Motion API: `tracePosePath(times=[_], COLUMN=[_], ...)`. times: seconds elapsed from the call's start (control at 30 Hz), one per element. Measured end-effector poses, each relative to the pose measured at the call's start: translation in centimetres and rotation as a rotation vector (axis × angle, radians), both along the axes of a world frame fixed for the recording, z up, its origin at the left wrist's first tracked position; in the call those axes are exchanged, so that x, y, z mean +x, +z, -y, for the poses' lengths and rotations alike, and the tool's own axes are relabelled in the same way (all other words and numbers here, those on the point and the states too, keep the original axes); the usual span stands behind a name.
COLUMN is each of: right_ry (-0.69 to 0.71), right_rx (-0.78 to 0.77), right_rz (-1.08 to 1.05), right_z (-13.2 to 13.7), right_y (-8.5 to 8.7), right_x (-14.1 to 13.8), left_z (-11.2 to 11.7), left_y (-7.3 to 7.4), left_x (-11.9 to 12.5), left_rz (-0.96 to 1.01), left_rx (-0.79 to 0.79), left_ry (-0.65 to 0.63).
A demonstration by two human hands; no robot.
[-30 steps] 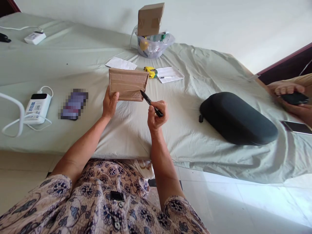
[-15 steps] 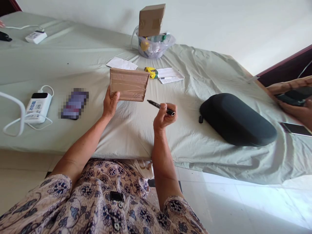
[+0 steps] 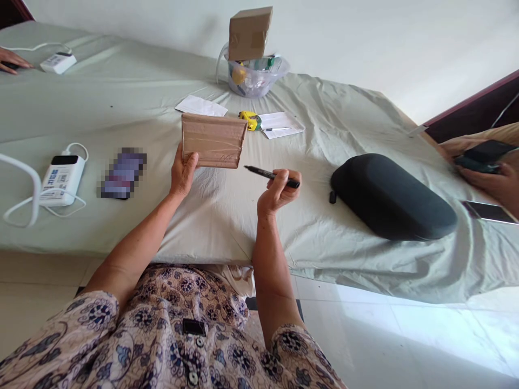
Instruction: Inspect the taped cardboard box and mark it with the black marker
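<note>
Since a second ago, the right hand (image 3: 275, 192) has swung away from the parcel, and the black marker (image 3: 271, 174) now lies nearly level, its tip pointing left and clear of the cardboard. Its fingers pinch the marker near the back end. Farther left, the left hand (image 3: 183, 175) holds the taped cardboard parcel (image 3: 213, 140) upright by its lower left corner, thumb pressed on the front, just above the sheet-covered tabletop (image 3: 133, 102). That one-corner hold looks thin, so the parcel could tip or slip if the marker presses on it. To the right lies a black case (image 3: 391, 197); far beyond stands a plastic bowl (image 3: 259, 75) with a small box (image 3: 249, 32) on top.
</note>
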State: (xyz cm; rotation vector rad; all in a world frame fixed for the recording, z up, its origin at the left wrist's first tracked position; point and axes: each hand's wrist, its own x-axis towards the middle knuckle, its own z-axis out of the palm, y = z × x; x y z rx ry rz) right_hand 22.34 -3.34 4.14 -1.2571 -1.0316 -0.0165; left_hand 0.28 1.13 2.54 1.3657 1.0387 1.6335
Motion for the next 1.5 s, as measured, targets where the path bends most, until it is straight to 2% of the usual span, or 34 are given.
tracePosePath(times=[0.13,0.3,0.37,0.47,0.57,0.7,0.87,0.97,1.1,1.23,1.33,1.4,1.5], right_ry=[-0.064,-0.035,-0.044,-0.029,-0.002,0.013,0.007,-0.006,0.011,0.033,0.041,0.054,0.094], right_rx=[-0.137,-0.642,-0.797,-0.927,-0.98,-0.978,-0.941,-0.865,-0.741,-0.63,-0.546,-0.508,-0.473], right_rz=[0.066,0.299,0.371,0.449,0.485,0.484,0.449,0.411,0.364,0.333,0.297,0.274,0.24], right_z=[-1.7,-2.7,-2.6,-2.1,-1.9,-1.8,-2.1,-2.4,-2.7,-3.2,-3.6,-3.8,-4.0], right_y=[-0.6,-2.0,-2.4,-2.5,-2.2,-2.0,-2.4,-2.6,-3.1,-3.8,-4.2,-4.4,-4.4], right_x=[1.8,2.0,1.6,1.1,0.9,0.8,1.0,1.2,1.5,1.8,1.9,1.8,1.6], left_z=[-0.3,-1.2,-1.5,-1.7,-2.0,-2.6,-2.8,-2.5,-2.0,-0.8,1.3,2.9,4.5], left_y=[-0.3,-1.7,-2.2,-2.6,-2.9,-3.5,-4.0,-3.3,-1.2,1.4,2.9,3.5,3.4], left_x=[-0.2,-0.6,-0.7,-0.9,-1.3,-2.0,-2.3,-2.1,-2.7,-5.8,-9.5,-12.1,-15.0], left_rz=[-0.016,-0.024,-0.026,-0.058,-0.171,-0.336,-0.374,-0.366,-0.401,-0.435,-0.592,-0.74,-0.822], left_rx=[0.002,-0.021,-0.04,-0.061,-0.063,-0.034,-0.087,-0.107,-0.108,-0.077,-0.142,-0.254,-0.4], left_ry=[-0.027,-0.057,-0.047,0.002,0.121,0.311,0.354,0.38,0.418,0.44,0.59,0.715,0.838])
